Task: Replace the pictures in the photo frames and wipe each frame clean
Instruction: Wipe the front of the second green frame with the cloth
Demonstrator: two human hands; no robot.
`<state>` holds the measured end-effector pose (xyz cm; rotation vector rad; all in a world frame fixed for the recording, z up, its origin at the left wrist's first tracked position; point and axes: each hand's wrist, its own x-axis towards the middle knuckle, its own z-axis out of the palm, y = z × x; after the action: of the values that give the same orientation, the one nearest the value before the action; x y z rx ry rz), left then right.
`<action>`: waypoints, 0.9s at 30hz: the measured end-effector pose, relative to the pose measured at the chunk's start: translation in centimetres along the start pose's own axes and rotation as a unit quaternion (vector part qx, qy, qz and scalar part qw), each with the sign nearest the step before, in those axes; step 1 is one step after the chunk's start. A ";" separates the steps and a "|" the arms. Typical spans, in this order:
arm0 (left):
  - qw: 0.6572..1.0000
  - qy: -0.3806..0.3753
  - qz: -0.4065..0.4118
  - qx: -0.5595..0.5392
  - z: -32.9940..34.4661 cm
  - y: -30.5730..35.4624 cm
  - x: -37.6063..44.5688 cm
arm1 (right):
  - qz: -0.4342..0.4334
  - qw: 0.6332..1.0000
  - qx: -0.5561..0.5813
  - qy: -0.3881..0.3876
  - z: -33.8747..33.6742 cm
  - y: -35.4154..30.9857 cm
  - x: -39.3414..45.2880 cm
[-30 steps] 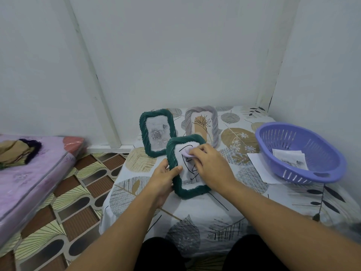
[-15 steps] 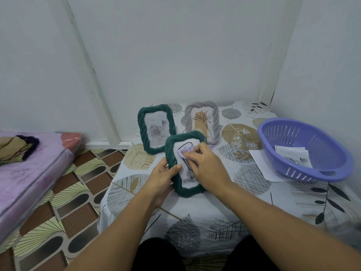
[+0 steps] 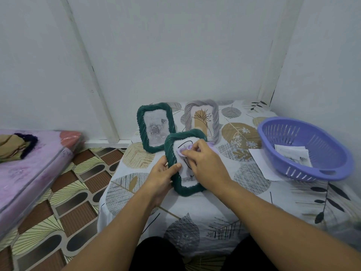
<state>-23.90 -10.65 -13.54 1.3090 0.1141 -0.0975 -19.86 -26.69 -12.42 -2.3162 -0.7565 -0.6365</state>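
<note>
Three photo frames are sitting on the leaf-patterned table, all toward its far left part. The left hand is gripping the left rim of the nearest green frame, thumb curled over the front of the rim, holding it tilted up off the cloth, with its lower end down near the table's middle. The right hand is pinching a small lilac cloth and pressing it against the upper part of that frame's glass, over a black line drawing. Behind it, near the far edge, a second green frame is standing upright with a grey rose picture, and just to its right a grey frame is standing with a tan plant drawing; the held frame is overlapping both of them in the view.

Near the right edge a purple basket is resting, with printed pictures lying inside it. A white sheet is lying partly under the basket's left side. Off the table's left side, a pink mattress is lying on the patterned floor, with folded clothes on top.
</note>
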 end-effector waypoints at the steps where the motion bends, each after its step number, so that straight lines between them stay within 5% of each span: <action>1: 1.000 -0.001 0.001 -0.001 0.0 0.0 0.0 | 0.002 1.000 -0.003 0.000 0.0 -0.1 0.2; 27: 1.000 -0.015 0.016 -0.005 -0.1 -0.2 -0.2 | 0.002 1.000 0.004 0.000 0.5 -0.3 -0.8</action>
<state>-24.13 -10.60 -13.73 1.2986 0.0682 -0.0889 -20.53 -26.44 -13.16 -2.3103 -0.7540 -0.6314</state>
